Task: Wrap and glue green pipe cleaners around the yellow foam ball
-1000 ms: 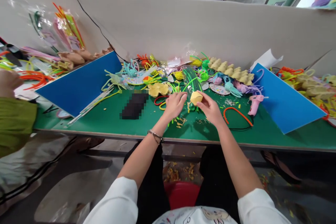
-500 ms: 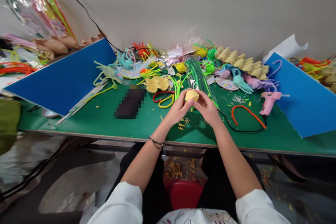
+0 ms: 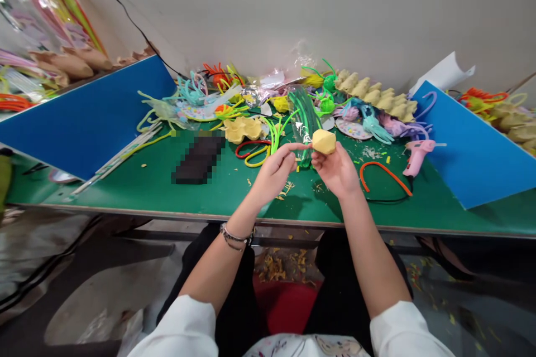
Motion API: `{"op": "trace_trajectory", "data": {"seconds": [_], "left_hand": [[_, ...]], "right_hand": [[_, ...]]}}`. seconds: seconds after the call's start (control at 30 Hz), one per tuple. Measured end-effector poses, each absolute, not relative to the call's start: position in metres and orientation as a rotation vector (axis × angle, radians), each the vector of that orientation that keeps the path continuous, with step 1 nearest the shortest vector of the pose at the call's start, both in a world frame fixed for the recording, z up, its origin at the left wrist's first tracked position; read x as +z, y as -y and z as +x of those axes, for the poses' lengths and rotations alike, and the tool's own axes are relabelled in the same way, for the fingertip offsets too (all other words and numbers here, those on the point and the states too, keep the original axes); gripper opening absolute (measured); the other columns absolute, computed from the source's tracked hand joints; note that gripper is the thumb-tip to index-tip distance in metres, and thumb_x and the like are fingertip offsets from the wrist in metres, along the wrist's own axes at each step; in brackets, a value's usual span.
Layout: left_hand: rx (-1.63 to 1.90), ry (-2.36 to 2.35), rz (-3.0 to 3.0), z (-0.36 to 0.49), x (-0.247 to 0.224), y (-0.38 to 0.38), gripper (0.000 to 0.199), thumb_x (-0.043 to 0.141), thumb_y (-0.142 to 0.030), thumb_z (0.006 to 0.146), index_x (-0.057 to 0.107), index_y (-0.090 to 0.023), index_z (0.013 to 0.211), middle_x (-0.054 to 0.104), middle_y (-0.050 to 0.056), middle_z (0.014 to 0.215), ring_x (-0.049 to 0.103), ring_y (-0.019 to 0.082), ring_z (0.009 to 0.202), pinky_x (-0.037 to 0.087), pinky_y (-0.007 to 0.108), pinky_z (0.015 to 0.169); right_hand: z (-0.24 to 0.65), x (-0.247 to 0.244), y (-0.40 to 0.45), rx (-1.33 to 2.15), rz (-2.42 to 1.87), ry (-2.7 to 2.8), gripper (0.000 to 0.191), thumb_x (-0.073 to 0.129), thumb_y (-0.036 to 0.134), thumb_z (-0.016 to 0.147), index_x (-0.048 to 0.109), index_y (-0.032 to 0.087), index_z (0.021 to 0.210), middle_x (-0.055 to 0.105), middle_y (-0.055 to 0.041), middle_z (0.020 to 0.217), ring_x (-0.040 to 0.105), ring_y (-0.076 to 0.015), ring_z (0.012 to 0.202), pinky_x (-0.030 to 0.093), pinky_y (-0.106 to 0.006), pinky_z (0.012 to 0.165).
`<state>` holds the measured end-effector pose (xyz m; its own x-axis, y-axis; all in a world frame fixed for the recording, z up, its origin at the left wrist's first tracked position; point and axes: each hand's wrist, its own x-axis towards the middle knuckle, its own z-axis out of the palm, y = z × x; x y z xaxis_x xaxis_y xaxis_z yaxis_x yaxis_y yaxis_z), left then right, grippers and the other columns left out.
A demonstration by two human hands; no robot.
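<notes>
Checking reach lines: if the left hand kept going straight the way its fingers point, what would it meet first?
The left hand points right, at the yellow cup held in the right hand. It would probably meet that cup first; its fingertips look almost on it, though contact is unclear.

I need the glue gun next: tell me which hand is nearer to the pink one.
Right. The right hand, holding the yellow cup piece, is just left of the pink glue gun; the left hand is farther left, beyond it.

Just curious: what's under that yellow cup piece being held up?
Under the yellow piece, the right hand holds it up; green pipe cleaners lie behind. Its underside and the table beneath are hidden.
</notes>
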<state>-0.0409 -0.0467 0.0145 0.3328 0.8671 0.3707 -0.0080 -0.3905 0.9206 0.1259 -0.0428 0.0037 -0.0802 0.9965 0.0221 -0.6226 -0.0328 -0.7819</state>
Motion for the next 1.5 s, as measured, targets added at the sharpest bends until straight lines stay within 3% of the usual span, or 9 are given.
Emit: {"op": "trace_trajectory", "data": {"seconds": [0.2, 0.37, 0.6, 0.8, 0.93, 1.03, 1.17, 1.3, 1.5], "left_hand": [[1.027, -0.69, 1.769, -0.048, 0.038, 0.074, 0.023, 0.039, -0.023, 0.092, 0.059, -0.015, 0.098, 0.034, -0.008, 0.054, 0.035, 0.008, 0.049, 0.029, 0.02, 0.05], [0.275, -0.443, 2.157, -0.048, 0.047, 0.089, 0.018, 0.044, -0.01, 0.084, 0.061, -0.016, 0.082, 0.051, -0.005, 0.06, 0.041, 0.006, 0.051, 0.032, 0.018, 0.052], [-0.332, -0.447, 2.473, -0.028, 0.018, 0.094, 0.019, 0.051, -0.018, 0.091, 0.069, -0.016, 0.096, 0.071, 0.007, 0.095, 0.064, 0.018, 0.085, 0.047, 0.024, 0.074], [0.232, -0.342, 2.211, -0.045, 0.025, 0.094, 0.029, 0.054, -0.031, 0.093, 0.063, -0.022, 0.119, 0.06, 0.01, 0.125, 0.061, 0.02, 0.111, 0.045, 0.031, 0.1], [0.84, -0.537, 1.669, -0.051, 0.011, 0.073, 0.06, 0.049, -0.056, 0.091, 0.04, -0.024, 0.14, 0.056, 0.013, 0.129, 0.065, 0.018, 0.099, 0.051, 0.033, 0.09], [0.971, -0.554, 1.295, -0.049, -0.003, 0.059, 0.072, 0.043, -0.07, 0.087, 0.037, -0.022, 0.14, 0.059, 0.014, 0.125, 0.068, 0.02, 0.098, 0.054, 0.031, 0.08], [1.021, -0.626, 1.151, -0.046, -0.008, 0.056, 0.063, 0.049, -0.06, 0.089, 0.038, -0.023, 0.139, 0.062, 0.012, 0.121, 0.067, 0.019, 0.098, 0.055, 0.028, 0.076], [1.106, -0.83, 1.237, -0.047, -0.009, 0.056, 0.052, 0.055, -0.038, 0.09, 0.039, -0.022, 0.136, 0.061, 0.007, 0.111, 0.065, 0.014, 0.092, 0.055, 0.026, 0.078], [1.328, -1.016, 1.226, -0.06, -0.016, 0.033, 0.056, 0.061, -0.032, 0.081, 0.037, -0.018, 0.129, 0.058, 0.004, 0.103, 0.064, 0.011, 0.083, 0.052, 0.025, 0.079]], "right_hand": [[0.137, 0.011, 0.05, 1.521, -0.613, 0.692, 0.035, 0.057, 0.051, 0.084, 0.07, 0.019, 0.091, 0.073, -0.0024, 0.086, 0.064, -0.009, 0.069, 0.054, -0.017, 0.058], [0.138, 0.008, 0.05, 1.511, -0.606, 0.703, 0.047, 0.059, 0.061, 0.081, 0.071, 0.016, 0.092, 0.071, -0.0036, 0.081, 0.062, -0.0096, 0.068, 0.054, -0.019, 0.06], [0.14, 0.007, 0.049, 1.466, -0.61, 0.705, 0.058, 0.069, 0.069, 0.067, 0.073, 0.015, 0.085, 0.068, -0.0032, 0.074, 0.057, -0.0089, 0.063, 0.051, -0.02, 0.056], [0.135, 0.006, 0.056, 1.065, -0.703, 0.95, 0.051, 0.07, 0.071, 0.063, 0.068, 0.024, 0.083, 0.063, -0.0008, 0.076, 0.057, -0.0124, 0.066, 0.047, -0.025, 0.055], [0.13, 0.008, 0.064, 0.816, -0.819, 1.09, 0.053, 0.065, 0.077, 0.064, 0.067, 0.028, 0.086, 0.061, -0.0012, 0.076, 0.055, -0.0163, 0.068, 0.048, -0.031, 0.06], [0.123, 0.01, 0.07, 0.578, -0.979, 1.394, 0.044, 0.073, 0.064, 0.068, 0.068, 0.03, 0.097, 0.066, -0.0035, 0.09, 0.059, -0.022, 0.082, 0.05, -0.039, 0.076], [0.108, 0.003, 0.071, 0.241, -1.103, 1.801, 0.042, 0.071, 0.051, 0.077, 0.065, 0.029, 0.113, 0.066, -0.0076, 0.106, 0.057, -0.0287, 0.102, 0.045, -0.049, 0.095], [0.103, -0.007, 0.065, 0.28, -1.068, 2.045, 0.051, 0.062, 0.048, 0.086, 0.054, 0.026, 0.132, 0.059, -0.0103, 0.122, 0.054, -0.0287, 0.115, 0.044, -0.048, 0.101], [0.131, -0.007, 0.052, 0.212, -1.442, 1.888, 0.046, 0.053, 0.047, 0.09, 0.055, 0.022, 0.129, 0.058, -0.014, 0.123, 0.052, -0.0314, 0.12, 0.041, -0.052, 0.105]]}}
